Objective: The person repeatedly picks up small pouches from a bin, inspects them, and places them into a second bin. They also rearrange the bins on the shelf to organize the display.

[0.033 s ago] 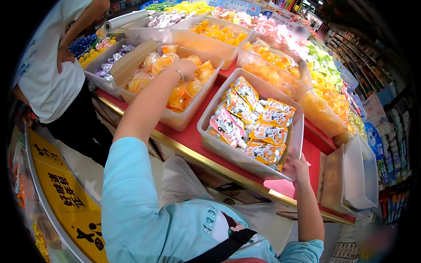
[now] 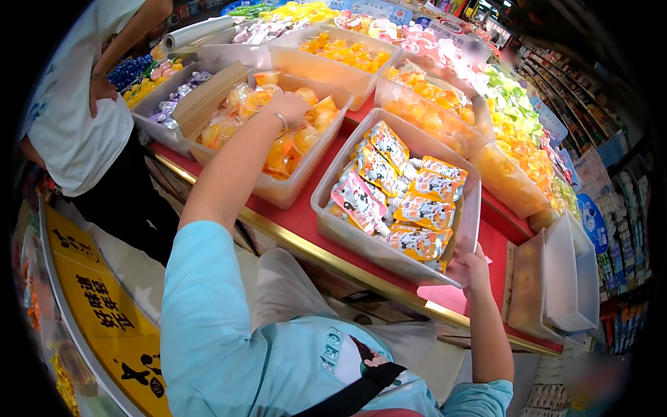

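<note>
My left hand (image 2: 290, 109) reaches down among orange jelly cups (image 2: 281, 158) in a clear plastic bin (image 2: 281, 194). Its fingers point away and down, so what they touch or hold is hidden. A tan cardboard strip (image 2: 208, 97) stands along that bin's left side. At the near right corner of a second clear bin (image 2: 389, 251), my right hand (image 2: 474, 270) is closed on the rim. This bin sits tilted at the table's front edge. Inside it lie several orange spouted pouches (image 2: 425, 210) in rows, with a pink spouted pouch (image 2: 359, 200) on top at the left.
A red table (image 2: 295, 222) with a gold front edge bears the bins. More bins of orange jelly (image 2: 344, 54) stand behind, and nested clear bins (image 2: 566, 278) stand at the right. To the left is a person in a white shirt (image 2: 90, 118). A yellow counter (image 2: 97, 299) runs at lower left.
</note>
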A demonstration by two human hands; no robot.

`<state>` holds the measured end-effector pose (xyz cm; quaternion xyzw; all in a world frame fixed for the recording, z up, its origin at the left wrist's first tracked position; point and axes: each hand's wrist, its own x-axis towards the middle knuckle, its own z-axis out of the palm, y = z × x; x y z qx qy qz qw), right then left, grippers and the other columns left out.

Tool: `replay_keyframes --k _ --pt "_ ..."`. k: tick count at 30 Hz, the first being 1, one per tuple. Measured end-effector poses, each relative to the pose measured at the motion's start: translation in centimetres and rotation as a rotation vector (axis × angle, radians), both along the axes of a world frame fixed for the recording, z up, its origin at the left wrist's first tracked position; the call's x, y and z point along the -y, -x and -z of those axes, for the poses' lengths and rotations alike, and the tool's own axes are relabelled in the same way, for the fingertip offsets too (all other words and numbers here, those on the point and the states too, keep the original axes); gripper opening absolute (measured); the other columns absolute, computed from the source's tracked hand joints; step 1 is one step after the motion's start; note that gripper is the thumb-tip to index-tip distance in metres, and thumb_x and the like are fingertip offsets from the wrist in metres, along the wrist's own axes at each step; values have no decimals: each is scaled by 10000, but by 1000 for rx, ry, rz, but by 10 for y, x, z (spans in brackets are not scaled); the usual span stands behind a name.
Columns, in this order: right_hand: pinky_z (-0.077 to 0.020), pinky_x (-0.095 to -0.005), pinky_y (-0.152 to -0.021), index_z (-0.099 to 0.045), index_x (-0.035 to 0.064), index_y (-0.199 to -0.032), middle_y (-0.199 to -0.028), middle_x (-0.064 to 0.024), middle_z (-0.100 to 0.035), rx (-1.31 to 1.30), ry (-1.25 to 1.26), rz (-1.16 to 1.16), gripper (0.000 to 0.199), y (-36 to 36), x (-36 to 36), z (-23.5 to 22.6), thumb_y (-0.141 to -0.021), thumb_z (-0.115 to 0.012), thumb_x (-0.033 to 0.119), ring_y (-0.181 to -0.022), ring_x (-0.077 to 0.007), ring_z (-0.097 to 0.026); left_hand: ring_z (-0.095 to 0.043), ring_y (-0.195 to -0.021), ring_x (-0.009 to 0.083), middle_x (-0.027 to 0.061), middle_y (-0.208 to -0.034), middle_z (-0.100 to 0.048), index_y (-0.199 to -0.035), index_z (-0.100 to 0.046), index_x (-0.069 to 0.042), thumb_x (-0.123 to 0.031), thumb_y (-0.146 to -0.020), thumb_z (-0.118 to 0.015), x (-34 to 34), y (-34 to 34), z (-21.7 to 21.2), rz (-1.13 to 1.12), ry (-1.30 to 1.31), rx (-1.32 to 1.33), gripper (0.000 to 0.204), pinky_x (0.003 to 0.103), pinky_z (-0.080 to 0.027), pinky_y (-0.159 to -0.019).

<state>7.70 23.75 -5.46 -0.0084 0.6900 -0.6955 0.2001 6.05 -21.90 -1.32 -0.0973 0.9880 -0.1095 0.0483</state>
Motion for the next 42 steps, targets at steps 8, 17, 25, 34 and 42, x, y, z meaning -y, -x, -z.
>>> replay_keyframes --k 8,17,25,34,42 --pt "-428 -242 -667 -398 38 -1122 -959 -72 -492 -20 41 28 524 1 1 6 -602 -386 -21 -818 -149 -501 -466 -1053 282 145 -1106 -501 -1113 -446 -62 -357 -720 -600 -33 -7 -21 192 -528 -774 515 380 -372 -860" --pt "-411 -314 -800 -348 40 -1198 -1101 -92 -447 6 6 -22 593 2 0 -3 -611 -377 -39 -1032 -202 -442 -467 -1027 263 121 -1090 -495 -1103 -483 -31 -264 -665 -702 -141 -29 -34 729 -674 -956 543 360 -358 -873" --pt "-378 -272 -812 -349 22 -1186 -1068 -90 -466 10 4 43 591 -2 1 -1 -598 -390 -18 -984 -184 -457 -454 -1059 264 110 -1111 -505 -1139 -450 -62 -288 -684 -683 -145 -34 -16 861 -888 -853 560 357 -372 -891" --pt "-374 -276 -829 -348 25 -1206 -1117 -79 -450 17 22 35 595 2 -1 5 -614 -370 -26 -1048 -197 -438 -455 -1041 278 121 -1117 -495 -1158 -426 -66 -339 -674 -683 -142 -42 -20 828 -857 -855 612 363 -390 -863" --pt "-379 -283 -829 -344 28 -1214 -1131 -83 -447 22 13 45 593 0 2 1 -624 -365 -29 -1049 -198 -439 -463 -1027 280 133 -1100 -502 -1136 -444 -41 -358 -645 -701 -140 -43 -19 805 -881 -835 639 355 -393 -858"
